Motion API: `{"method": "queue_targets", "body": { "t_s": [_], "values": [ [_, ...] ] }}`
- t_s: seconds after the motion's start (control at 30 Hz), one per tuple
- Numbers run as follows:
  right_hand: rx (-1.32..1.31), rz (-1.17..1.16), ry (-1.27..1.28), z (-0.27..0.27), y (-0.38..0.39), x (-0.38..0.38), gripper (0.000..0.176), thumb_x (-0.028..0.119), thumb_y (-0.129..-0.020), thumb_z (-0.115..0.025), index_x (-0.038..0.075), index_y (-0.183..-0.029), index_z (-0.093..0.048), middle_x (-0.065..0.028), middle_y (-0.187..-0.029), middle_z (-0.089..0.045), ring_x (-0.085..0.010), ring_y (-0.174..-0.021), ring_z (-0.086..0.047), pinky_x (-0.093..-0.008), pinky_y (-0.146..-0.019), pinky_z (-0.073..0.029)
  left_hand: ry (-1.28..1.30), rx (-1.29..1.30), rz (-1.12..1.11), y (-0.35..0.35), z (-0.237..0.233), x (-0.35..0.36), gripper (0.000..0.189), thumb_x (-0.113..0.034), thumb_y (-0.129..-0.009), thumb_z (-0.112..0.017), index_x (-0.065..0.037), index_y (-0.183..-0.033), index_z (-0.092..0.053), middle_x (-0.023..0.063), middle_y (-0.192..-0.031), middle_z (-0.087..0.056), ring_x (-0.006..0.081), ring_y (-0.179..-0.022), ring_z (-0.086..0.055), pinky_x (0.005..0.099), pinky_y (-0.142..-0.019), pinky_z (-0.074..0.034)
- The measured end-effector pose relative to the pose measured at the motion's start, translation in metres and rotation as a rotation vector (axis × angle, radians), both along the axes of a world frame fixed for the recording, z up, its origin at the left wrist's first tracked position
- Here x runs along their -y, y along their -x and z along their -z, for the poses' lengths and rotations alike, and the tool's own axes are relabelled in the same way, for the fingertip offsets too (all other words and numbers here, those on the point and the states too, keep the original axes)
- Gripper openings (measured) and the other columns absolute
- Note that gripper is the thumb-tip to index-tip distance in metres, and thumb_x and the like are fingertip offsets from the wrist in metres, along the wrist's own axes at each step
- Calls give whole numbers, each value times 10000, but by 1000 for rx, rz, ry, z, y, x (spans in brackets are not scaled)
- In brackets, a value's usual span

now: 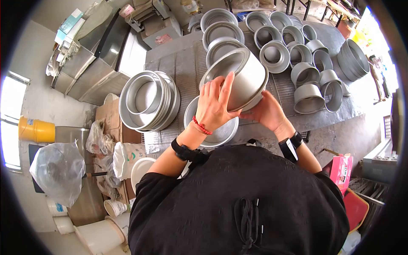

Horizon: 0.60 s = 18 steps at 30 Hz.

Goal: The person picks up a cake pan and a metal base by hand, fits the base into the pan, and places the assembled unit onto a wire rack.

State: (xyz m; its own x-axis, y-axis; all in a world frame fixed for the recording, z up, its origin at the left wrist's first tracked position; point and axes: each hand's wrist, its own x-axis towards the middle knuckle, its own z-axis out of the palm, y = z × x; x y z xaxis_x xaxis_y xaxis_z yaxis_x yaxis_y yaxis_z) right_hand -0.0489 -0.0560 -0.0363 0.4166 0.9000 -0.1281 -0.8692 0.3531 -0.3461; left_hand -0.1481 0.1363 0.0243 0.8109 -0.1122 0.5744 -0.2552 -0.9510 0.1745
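Observation:
A deep round metal cake pan (250, 78) is tilted in front of me above the table. My left hand (214, 102), with a red bead bracelet at the wrist, is closed over its near left edge, fingers reaching to the inside. At the lower right side my right hand (270, 112) supports the pan, its fingertips partly hidden behind the metal. Another rim shows just under the held pan. Below my hands a wide round pan (227, 135) lies on the table, partly covered by my left hand and the held pan.
To the left stands a stack of nested round pans (170, 102). A row of pans (219, 18) runs away from me, and several smaller pans (274, 57) spread right. Another nested stack (355, 59) sits at the table's right end. A yellow bucket (42, 130) is far left.

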Motion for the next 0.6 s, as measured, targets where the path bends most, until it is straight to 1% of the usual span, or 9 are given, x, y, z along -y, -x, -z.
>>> {"method": "queue_targets", "body": {
  "t_s": [0.1, 0.13, 0.23, 0.33, 0.43, 0.47, 0.5, 0.57, 0.6],
  "values": [
    [200, 157, 450, 15, 7, 4, 405, 195, -963, -580, 65, -1332, -475, -122, -1274, -586, -268, -1079, -641, -466, -874, -572, 58, 17, 28, -4, 8, -8, 1053, -228, -614, -848, -2, -1481, -294, 202, -1234, -520, 356, -1073, -532, 450, -930, -451],
    [300, 201, 550, 17, 7, 4, 402, 145, -938, -602, 40, -1308, -483, -128, -1236, -604, -270, -1012, -667, -459, -838, -592, 96, 38, 29, -6, 9, -11, 1047, -227, -621, -844, 4, -1480, -292, 209, -1241, -518, 360, -1077, -530, 448, -928, -456],
    [376, 324, 682, 10, 4, 9, 395, 92, -924, -582, 15, -1300, -491, -116, -1210, -609, -237, -1041, -644, -396, -892, -551, 207, 98, -23, -7, 13, -19, 995, -202, -652, -813, 39, -1466, -295, 229, -1255, -517, 368, -1086, -529, 428, -927, -469],
    [661, 611, 692, 47, -10, 14, 453, 52, -888, -562, 6, -1329, -472, -99, -1167, -613, -194, -1068, -606, -332, -924, -491, 351, 128, -109, -4, 17, -30, 949, -180, -665, -787, 47, -1454, -311, 229, -1258, -509, 365, -1071, -534, 411, -937, -458],
    [831, 696, 839, 54, -23, 30, 529, 49, -852, -572, 2, -1363, -444, -80, -1141, -605, -159, -1065, -564, -292, -930, -443, 504, 101, -221, 4, 27, -41, 938, -167, -685, -794, 40, -1453, -297, 218, -1246, -494, 328, -1069, -527, 397, -910, -469],
    [833, 706, 855, 52, -26, 35, 544, 56, -825, -589, 12, -1356, -474, -49, -1035, -620, -127, -946, -577, -273, -847, -467, 574, 132, -233, 5, 36, -49, 898, -139, -709, -777, 23, -1456, -305, 198, -1254, -491, 299, -1095, -535, 378, -927, -466],
    [844, 664, 905, 48, -27, 41, 537, 54, -822, -592, 19, -1349, -491, -38, -993, -620, -112, -905, -571, -262, -816, -466, 679, 155, -216, 7, 43, -56, 846, -118, -750, -752, 17, -1456, -307, 174, -1266, -494, 267, -1130, -534, 360, -950, -461],
    [863, 577, 1004, 30, -27, 52, 525, 48, -816, -598, 31, -1336, -526, -14, -911, -620, -82, -823, -559, -241, -755, -463, 886, 167, -255, 13, 41, -61, 704, -48, -844, -656, -14, -1463, -323, 122, -1278, -515, 175, -1050, -581, 291, -887, -491],
    [990, 685, 947, 42, -30, 55, 480, 43, -809, -606, 27, -1288, -579, 12, -827, -601, -57, -729, -525, -229, -682, -446, 1160, 114, -266, 20, 39, -60, 646, -67, -887, -626, -16, -1459, -330, 113, -1234, -544, 164, -1008, -602, 281, -850, -510]
  ]
}}
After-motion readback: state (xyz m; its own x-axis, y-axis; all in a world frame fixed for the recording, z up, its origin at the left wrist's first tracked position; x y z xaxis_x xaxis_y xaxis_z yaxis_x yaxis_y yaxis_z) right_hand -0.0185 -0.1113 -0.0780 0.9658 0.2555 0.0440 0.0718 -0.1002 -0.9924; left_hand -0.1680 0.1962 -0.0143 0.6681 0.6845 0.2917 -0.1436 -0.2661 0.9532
